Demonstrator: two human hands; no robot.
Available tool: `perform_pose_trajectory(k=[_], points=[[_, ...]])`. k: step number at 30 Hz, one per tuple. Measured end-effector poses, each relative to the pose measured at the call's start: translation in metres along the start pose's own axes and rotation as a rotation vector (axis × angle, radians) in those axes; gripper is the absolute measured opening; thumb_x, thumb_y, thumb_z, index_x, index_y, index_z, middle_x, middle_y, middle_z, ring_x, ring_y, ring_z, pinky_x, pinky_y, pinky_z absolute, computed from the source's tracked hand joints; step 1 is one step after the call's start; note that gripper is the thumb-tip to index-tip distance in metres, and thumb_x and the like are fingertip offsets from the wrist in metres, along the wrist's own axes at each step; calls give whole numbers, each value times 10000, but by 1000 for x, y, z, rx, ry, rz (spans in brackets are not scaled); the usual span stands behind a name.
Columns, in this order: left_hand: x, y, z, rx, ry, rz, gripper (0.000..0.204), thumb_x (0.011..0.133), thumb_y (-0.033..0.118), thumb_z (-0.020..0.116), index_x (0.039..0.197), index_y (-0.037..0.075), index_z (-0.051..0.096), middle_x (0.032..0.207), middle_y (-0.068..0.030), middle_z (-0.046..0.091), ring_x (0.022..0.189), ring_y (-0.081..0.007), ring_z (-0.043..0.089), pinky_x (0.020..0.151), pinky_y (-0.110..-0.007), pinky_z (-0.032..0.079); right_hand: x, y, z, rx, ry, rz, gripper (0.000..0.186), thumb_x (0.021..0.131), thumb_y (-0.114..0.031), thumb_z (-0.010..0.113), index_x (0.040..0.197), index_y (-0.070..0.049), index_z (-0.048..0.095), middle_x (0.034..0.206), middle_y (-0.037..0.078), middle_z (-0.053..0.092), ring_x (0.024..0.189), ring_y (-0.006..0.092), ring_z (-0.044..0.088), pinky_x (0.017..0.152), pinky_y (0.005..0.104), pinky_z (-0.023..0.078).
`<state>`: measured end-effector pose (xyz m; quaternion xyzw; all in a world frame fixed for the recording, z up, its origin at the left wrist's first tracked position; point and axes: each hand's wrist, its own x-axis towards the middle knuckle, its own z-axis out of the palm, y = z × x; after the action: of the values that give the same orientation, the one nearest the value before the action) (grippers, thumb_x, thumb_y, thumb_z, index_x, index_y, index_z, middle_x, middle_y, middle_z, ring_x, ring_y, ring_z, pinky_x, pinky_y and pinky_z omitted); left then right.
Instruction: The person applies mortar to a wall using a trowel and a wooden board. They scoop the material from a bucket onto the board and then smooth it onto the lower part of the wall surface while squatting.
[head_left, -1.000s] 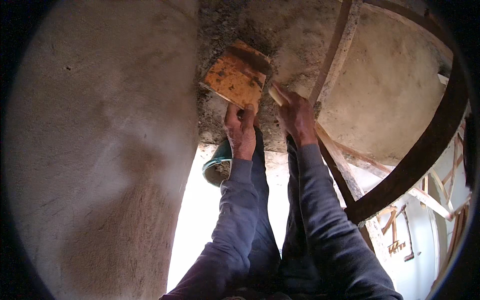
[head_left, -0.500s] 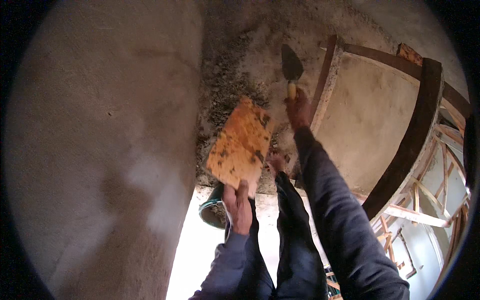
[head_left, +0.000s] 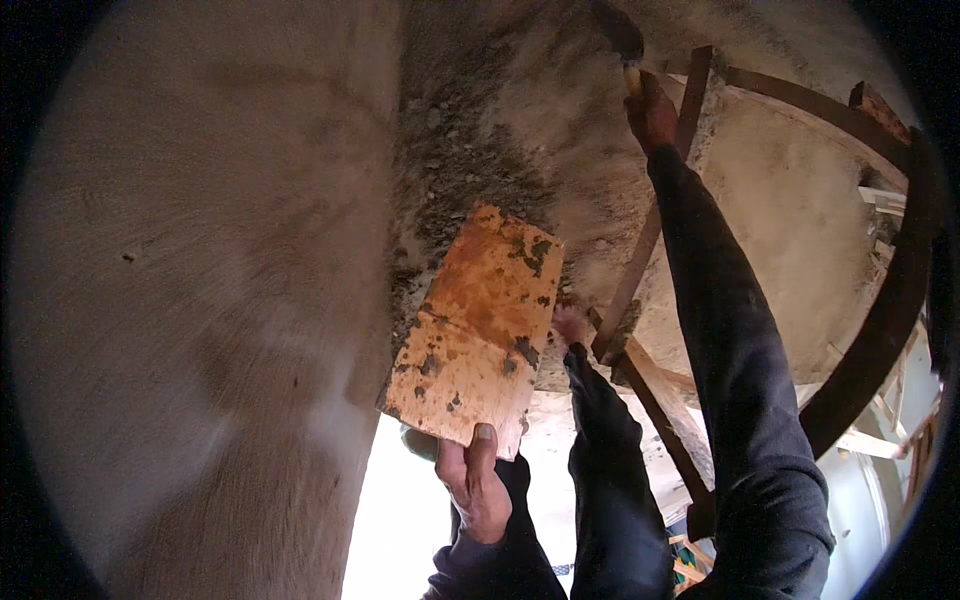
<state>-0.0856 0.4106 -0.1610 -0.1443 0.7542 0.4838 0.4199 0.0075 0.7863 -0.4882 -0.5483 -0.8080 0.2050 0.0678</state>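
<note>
My left hand (head_left: 478, 490) grips the near edge of a flat wooden board (head_left: 475, 335), thumb on top. The board is orange-brown, and scattered dark grey mortar spots stick to its face. Farther out to the upper right, my right hand (head_left: 652, 115) is wrapped round the pale handle of a trowel (head_left: 620, 32). Its dark blade points up and away, over the rough floor (head_left: 560, 120), and is partly blurred. Whether the blade touches anything I cannot tell.
A plastered wall (head_left: 220, 250) rises along the left. At the right stands a wooden frame (head_left: 865, 330) with curved-looking dark beams. Crumbly debris (head_left: 450, 160) lies along the wall's foot. My bare foot (head_left: 570, 325) is beside the board. A bucket (head_left: 418, 440) is mostly hidden behind the board.
My right hand has moved the trowel farther up and to the right. The board has come nearer and lower in view, covering most of the bucket. The whole view has shifted somewhat.
</note>
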Motion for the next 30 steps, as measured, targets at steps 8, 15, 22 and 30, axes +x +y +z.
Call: perform_pose_trajectory(k=[8,15,22,30], points=[[-6,5,22,-62,82,-31,512,913,229,527,1315,-48,374,1194,-195,542,984,-284,611,768,-408,543,-22,28,33,-53,-177,-98,550,858,-175,544,1392,-141,420,1218,175,583,1058,330,590,891,438,466],[-8,2,16,-51,64,6,473,917,212,515,1297,-41,389,1170,-188,559,974,-280,619,785,-413,543,-67,-7,15,87,-154,-178,534,862,-121,538,1381,-167,426,1221,145,584,993,339,606,775,429,513],[-9,7,23,-35,48,-9,464,899,224,530,1253,-51,412,1138,-196,570,927,-269,634,769,-390,538,-7,-29,14,127,23,-172,531,785,-50,525,1299,-182,505,1154,181,606,939,396,617,808,469,490],[-11,16,38,-81,112,16,497,886,202,533,1295,-42,391,1169,-175,557,955,-249,616,780,-355,525,-41,-23,19,37,-335,-321,508,897,-205,450,1404,-214,412,1277,209,537,914,383,623,740,460,526]])
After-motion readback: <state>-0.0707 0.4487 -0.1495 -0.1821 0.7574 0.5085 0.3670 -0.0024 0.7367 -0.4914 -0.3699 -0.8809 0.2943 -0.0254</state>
